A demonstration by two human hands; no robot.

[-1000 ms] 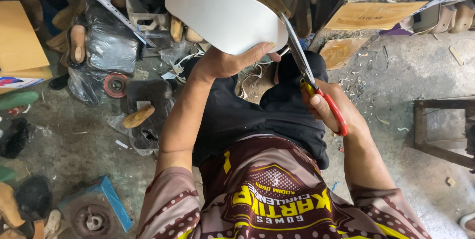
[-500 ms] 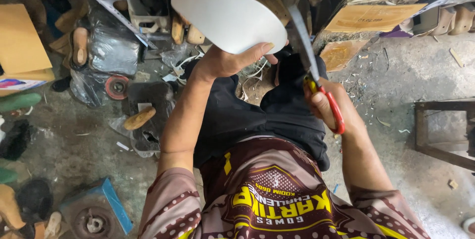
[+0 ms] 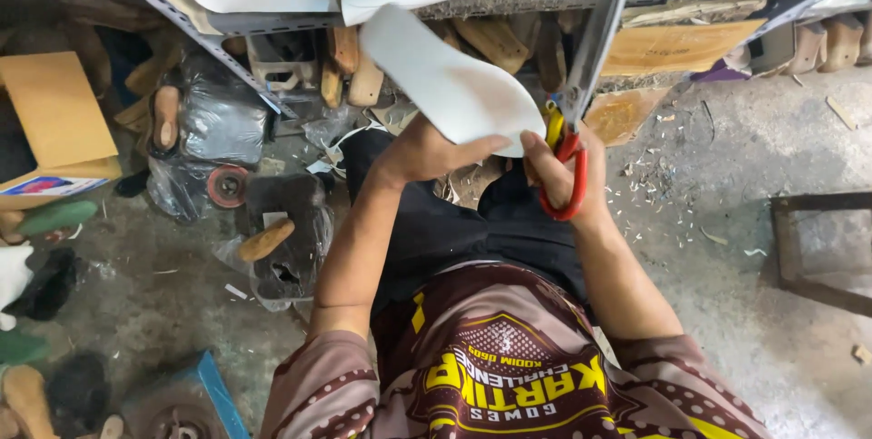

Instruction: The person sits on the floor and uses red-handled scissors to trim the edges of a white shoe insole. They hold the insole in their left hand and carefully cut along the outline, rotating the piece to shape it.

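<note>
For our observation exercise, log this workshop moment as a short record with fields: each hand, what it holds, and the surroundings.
Left hand: grips a white sole-shaped sheet by its lower edge
Right hand: holds red-handled scissors, blades pointing up
Setting: concrete floor strewn with scraps
Nearby: wooden shoe lasts under a workbench

Matt white insole sheet (image 3: pixel 445 76), metal-bladed scissors (image 3: pixel 581 85), rough concrete floor (image 3: pixel 754 130)
</note>
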